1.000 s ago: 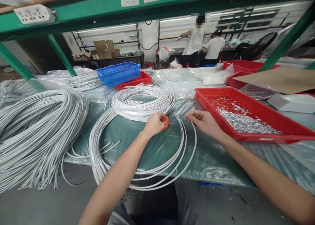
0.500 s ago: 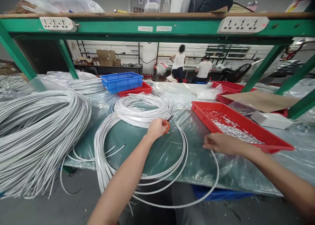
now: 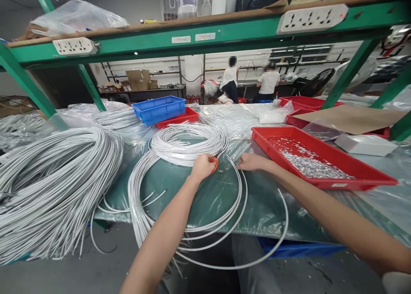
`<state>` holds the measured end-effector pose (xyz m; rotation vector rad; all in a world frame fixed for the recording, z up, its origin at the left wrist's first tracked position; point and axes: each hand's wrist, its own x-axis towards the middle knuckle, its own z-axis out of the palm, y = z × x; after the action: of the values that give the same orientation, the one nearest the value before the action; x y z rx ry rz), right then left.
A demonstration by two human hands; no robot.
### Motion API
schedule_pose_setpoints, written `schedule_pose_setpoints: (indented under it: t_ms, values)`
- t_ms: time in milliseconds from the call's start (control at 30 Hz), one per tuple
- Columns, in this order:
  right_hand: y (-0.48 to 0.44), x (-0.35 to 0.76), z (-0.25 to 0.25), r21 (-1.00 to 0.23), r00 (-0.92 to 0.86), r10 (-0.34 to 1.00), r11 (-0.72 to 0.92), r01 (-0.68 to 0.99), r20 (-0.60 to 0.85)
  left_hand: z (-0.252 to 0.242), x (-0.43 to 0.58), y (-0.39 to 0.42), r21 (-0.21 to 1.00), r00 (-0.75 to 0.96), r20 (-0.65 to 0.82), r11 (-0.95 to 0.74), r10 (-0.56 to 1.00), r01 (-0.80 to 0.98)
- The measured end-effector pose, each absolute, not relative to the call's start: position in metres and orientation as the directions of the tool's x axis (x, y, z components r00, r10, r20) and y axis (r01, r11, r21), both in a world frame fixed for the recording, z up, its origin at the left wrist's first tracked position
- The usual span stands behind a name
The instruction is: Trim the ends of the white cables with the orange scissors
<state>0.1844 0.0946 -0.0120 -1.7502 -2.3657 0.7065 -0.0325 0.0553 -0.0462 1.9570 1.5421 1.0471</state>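
Observation:
My left hand [image 3: 203,167] is closed round orange-handled scissors [image 3: 214,164]; their blades are hardly visible. It is beside the front of a coil of white cable [image 3: 189,158] on the table. To its right, my right hand [image 3: 251,161] is closed, thumb and fingers pinching the end of a white cable [image 3: 246,195]. Close by on the left, more cable ends [image 3: 236,170] curve up from a larger loose loop [image 3: 136,199]. A single cable [image 3: 285,217] stands apart on the right, its end free, arching past the table's front edge.
A red tray [image 3: 321,183] with small silvery pieces sits at right, next to a white box [image 3: 366,144]. A big cable bundle [image 3: 61,182] fills the left. Behind are a blue basket [image 3: 159,109] and a green shelf frame [image 3: 237,36]. Two people are in the background.
My right hand has moved left, from the outer cable to the cable ends near my left hand. The outer cable's end is now free. My left hand stays nearly in place with the scissors.

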Motion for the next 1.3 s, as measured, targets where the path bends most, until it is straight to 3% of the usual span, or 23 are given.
schedule_pose_setpoints:
  t_ms: [167,300,500,600,1000,1300]
  values:
    - [0.093,0.201,-0.022,-0.726,-0.271,0.959,0.125,0.677,-0.087,-0.043,-0.026,0.054,0.685,0.044,0.353,-0.290,0.935,0.668]
    - [0.079,0.195,-0.017,-0.932,-0.225,0.974,0.077,0.354,-0.005,-0.037,-0.015,0.048,0.667,-0.010,0.434,-0.314,0.901,0.675]
    - [0.050,0.168,-0.025,-0.998,-0.375,0.924,0.066,-0.024,0.070,-0.022,0.000,0.033,0.653,-0.174,0.625,-0.387,0.761,0.651]
    - [0.052,0.164,-0.039,-0.973,-0.456,0.889,-0.076,-0.218,0.033,-0.017,0.008,0.029,0.639,-0.146,0.659,-0.447,0.738,0.626]
    - [0.053,0.165,-0.047,-0.973,-0.351,0.936,-0.054,-0.226,0.029,-0.020,0.001,0.044,0.787,-0.066,0.430,-0.338,0.900,0.516]
    - [0.047,0.164,-0.043,-0.965,-0.295,0.955,-0.080,-0.250,-0.003,-0.026,0.008,0.030,0.737,0.063,0.340,-0.308,0.938,0.601]
